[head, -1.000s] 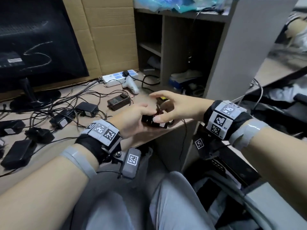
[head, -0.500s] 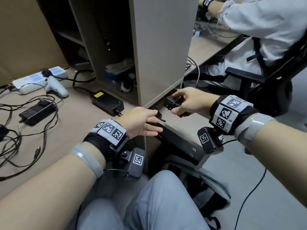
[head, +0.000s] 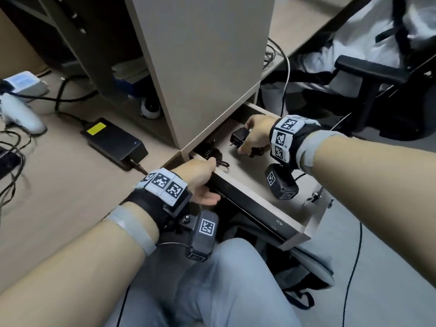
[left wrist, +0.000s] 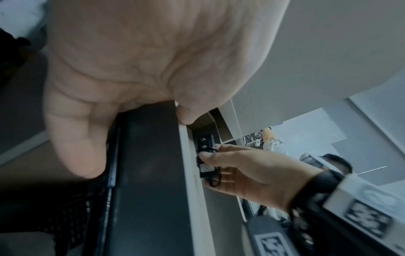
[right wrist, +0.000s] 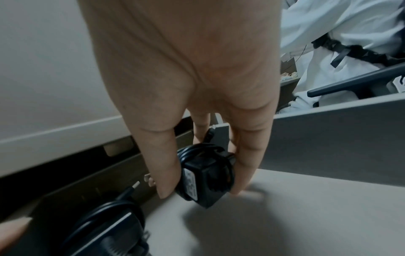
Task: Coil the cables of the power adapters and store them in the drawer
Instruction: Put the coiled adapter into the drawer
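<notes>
A small black adapter w/ its cable wound round it is pinched by the right hand just above the open drawer's floor, while the drawer front edge is gripped by the left hand.

A beige desk is carrying a black power brick with a yellow label, a white power strip, a white handheld device and loose cables at the left edge. Under its right end a drawer is standing pulled out, with a coiled black adapter lying on its floor.
</notes>
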Demonstrator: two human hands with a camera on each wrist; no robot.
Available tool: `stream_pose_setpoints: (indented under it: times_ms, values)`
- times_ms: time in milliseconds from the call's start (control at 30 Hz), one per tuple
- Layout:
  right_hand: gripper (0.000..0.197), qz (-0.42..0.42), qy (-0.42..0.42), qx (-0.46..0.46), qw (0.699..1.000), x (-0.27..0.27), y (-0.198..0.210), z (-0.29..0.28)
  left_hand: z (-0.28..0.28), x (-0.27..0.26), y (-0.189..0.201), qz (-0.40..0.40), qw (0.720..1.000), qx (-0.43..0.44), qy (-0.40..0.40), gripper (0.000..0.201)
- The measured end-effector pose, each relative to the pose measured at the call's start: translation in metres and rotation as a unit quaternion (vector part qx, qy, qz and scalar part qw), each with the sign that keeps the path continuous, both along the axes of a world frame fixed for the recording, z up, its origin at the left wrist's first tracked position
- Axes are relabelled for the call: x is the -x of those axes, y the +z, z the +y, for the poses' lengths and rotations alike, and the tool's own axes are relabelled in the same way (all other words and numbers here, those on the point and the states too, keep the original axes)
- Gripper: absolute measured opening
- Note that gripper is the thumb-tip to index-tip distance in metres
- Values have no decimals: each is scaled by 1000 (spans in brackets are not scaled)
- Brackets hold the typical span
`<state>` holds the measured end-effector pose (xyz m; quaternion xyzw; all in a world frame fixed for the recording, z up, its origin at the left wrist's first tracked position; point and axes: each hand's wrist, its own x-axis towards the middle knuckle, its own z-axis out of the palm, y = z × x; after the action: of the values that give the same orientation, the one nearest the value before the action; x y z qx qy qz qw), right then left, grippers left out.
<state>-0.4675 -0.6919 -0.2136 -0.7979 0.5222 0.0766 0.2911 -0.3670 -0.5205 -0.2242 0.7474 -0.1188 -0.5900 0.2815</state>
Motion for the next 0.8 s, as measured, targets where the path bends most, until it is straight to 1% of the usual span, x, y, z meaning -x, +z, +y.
stream_pose_setpoints:
  times_ms: [133, 233, 300, 333, 433, 500, 633, 733, 800]
  values:
    - [82, 19, 3, -15, 1000, -17, -15, -14, -12, -6, -1, 3, 1000, -31, -2, 39]
    - [94, -11, -4, -10, 1000, -29, -25, -21, -11, -12, -5, 22, 999, -23, -24, 39]
    - [96, -23, -5, 5, 1000, -37, -29, -26, -10, -12, -7, 29, 999, -10, -34, 42]
    - [91, -24, -8, 14, 1000, -41, -29, -27, -10, -10, -7, 29, 999, -7, -40, 42]
    - [64, -13, -16, 28, 999, -47, -29, -30, -10, -7, -5, 17, 999, -9, -50, 42]
    - [54, -20, -8, 22, 1000, -50, -30, -30, -10, -7, -5, 10, 999, -11, -51, 42]
    - [50, -35, -2, 21, 999, -53, -36, -29, -6, -5, -2, 12, 998, 1, -55, 40]
    - [52, -63, -4, -18, 998, -46, -31, -30, -6, -4, 0, 9, 998, -4, -61, 41]
    - [38, -53, 11, -35, 998, -36, -17, -28, -7, -4, 1, -2, 998, -11, -63, 41]
